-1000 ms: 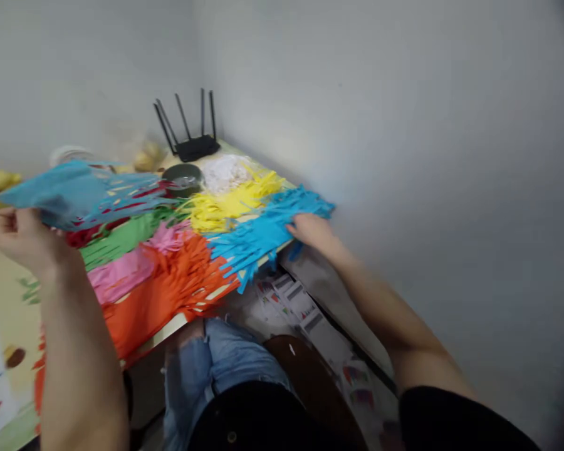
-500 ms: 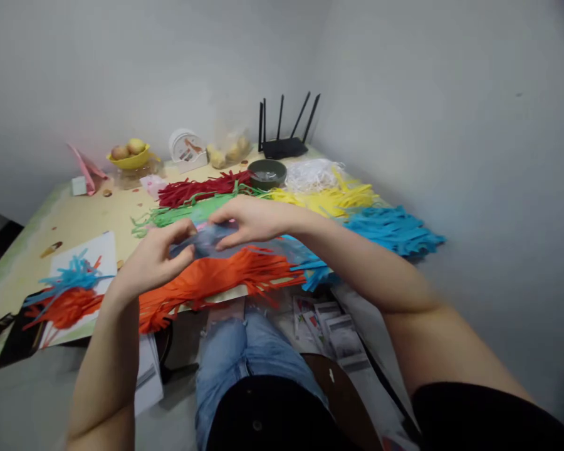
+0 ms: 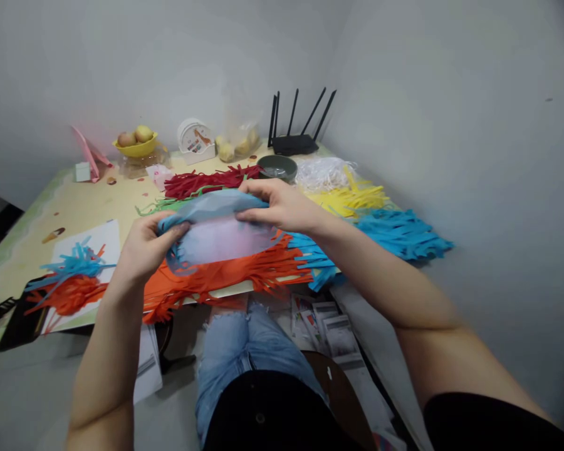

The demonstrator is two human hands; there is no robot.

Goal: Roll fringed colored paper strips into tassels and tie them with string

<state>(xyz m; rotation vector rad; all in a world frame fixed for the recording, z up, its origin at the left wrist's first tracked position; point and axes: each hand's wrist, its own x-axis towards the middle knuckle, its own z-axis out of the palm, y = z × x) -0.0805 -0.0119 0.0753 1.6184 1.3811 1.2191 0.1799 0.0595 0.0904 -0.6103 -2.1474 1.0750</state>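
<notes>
Between my two hands a thin translucent plastic bag (image 3: 216,241) is spread above the table, bluish along its upper edge and whitish-pink lower down. My left hand (image 3: 145,241) pinches its left end between thumb and fingers. At the upper right edge, my right hand (image 3: 277,203) grips it the same way. Right below the bag lies a bundle of orange fringed paper strips (image 3: 249,269). Green strips (image 3: 162,207) show behind it, partly hidden by the bag. Blue strips (image 3: 399,232) lie to the right of my right wrist.
Red strips (image 3: 207,181), yellow strips (image 3: 357,197) and white shreds (image 3: 326,173) lie farther back. Behind them stand a dark green bowl (image 3: 277,164) and a black router (image 3: 294,144). Blue-orange tassels (image 3: 78,291) and a black phone-like slab (image 3: 19,329) lie at the left.
The bag, bunched between my hands before, is now spread wide and raised. My hands have moved apart slightly, and the view has shifted a little.
</notes>
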